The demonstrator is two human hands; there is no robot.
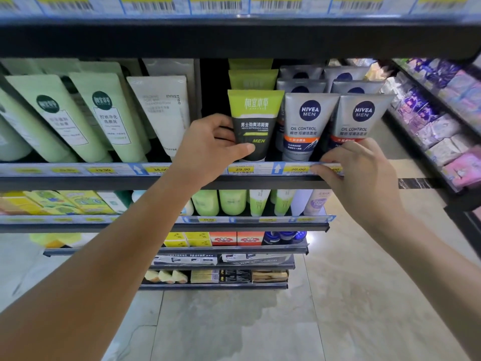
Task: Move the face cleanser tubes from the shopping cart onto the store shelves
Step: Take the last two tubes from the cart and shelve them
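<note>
Face cleanser tube point(253, 121), green and black, stands at the shelf point(78, 182) front edge, grasped by my left hand point(208, 147). My right hand point(364, 173) sits on the price rail point(104, 170); gripping or resting, I cannot tell. Released crooked, it may topple the neighbouring Nivea tube point(307, 126).

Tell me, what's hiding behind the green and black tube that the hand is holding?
Behind the green-and-black men's cleanser tube that the left hand grips stand more lime-green tubes in a row. Only their top edges show; the front tube covers their labels.
</note>
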